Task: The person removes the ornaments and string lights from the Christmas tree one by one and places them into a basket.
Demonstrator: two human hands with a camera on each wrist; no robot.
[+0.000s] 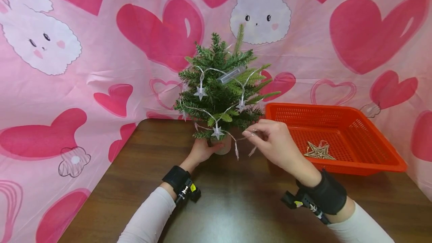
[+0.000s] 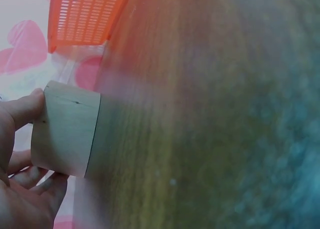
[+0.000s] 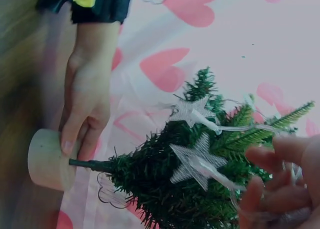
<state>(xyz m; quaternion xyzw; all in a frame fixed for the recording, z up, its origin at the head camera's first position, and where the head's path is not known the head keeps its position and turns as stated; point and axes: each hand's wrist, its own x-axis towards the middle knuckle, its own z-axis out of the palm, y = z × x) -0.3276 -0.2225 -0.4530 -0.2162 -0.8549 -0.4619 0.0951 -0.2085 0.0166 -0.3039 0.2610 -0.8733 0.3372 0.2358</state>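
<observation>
A small artificial Christmas tree [image 1: 210, 80] stands upright on the table. My left hand [image 1: 200, 151] grips its round pale wooden base [image 2: 67, 131], thumb on one side and fingers on the other. A clear string of star lights [image 1: 217, 132] winds around the branches, with a transparent battery case [image 1: 232, 75] lying among the upper ones. At the lower right of the tree, my right hand [image 1: 278, 143] pinches the loose end of the light string between thumb and fingers. In the right wrist view two clear stars [image 3: 199, 161] hang close to that hand.
An orange plastic basket [image 1: 371, 166] sits on the right of the brown wooden table [image 1: 135, 194]. Inside it lies a gold glitter star [image 1: 318, 150]. Behind the table hangs a pink cloth [image 1: 141, 51] printed with hearts and rabbits.
</observation>
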